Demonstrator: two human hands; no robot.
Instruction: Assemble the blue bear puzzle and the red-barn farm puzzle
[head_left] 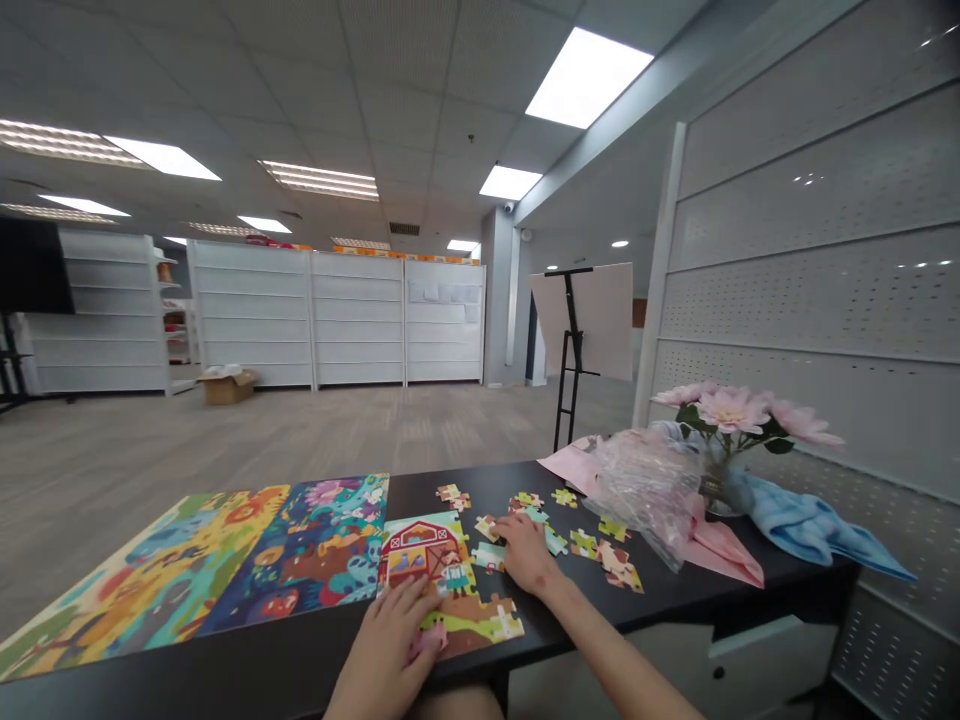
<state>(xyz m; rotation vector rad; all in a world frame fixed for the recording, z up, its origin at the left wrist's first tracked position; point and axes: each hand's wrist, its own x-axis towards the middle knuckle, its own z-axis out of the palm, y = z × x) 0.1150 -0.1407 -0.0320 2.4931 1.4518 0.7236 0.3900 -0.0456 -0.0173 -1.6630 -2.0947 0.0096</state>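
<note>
My left hand (394, 640) lies with its fingers stretched out over the lower left of a partly joined jigsaw puzzle (429, 540), which shows a red barn and a farmer figure. Part of the puzzle is hidden beneath that hand. To the right of the puzzle, my right hand (527, 558) has its fingers curled, the tips at a small puzzle piece (486, 527) near the barn's right edge. Its thumb does not show clearly. Around this hand lie loose pieces, among them a pale green piece (556, 541) and a brown and white cluster (618, 566).
Two finished picture puzzles, one yellow (172, 560) and one dark blue (307, 550), lie to the left on the black table (247, 665). On the right are a crumpled clear plastic bag (645, 485), a flower vase (720, 485) and a blue cloth (810, 520). Behind stands an easel (571, 360).
</note>
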